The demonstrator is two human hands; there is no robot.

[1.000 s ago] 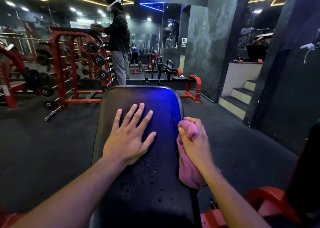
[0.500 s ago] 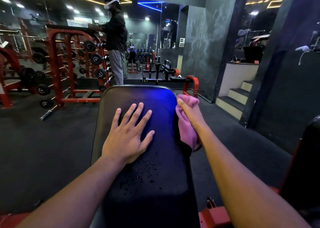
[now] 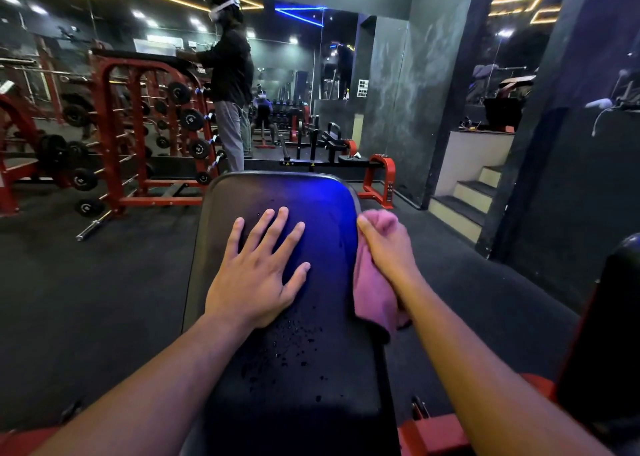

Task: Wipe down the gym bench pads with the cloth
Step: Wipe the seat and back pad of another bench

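A red steel weight rack loaded with black plates stands off to the left on the dark rubber floor, and a person in a dark top and grey trousers stands just beyond the far end of the bench, facing the rack. A low red-and-black machine frame sits behind the bench to the right, near pale steps that climb beside a dark pillar. A rounded black roller pad on a red frame crowds the right edge, close to the right forearm.

The long black padded vinyl bench pad runs away from the camera down the middle, its rounded far end catching a blue light reflection. Small dark droplets speckle its surface just below the left hand.

The left hand lies flat on the pad, fingers straight and spread, gripping nothing. The right hand has its fingers curled round a bunched pink cloth, pressed against the pad's right side edge; the rest of the cloth hangs down below the hand beside the pad.
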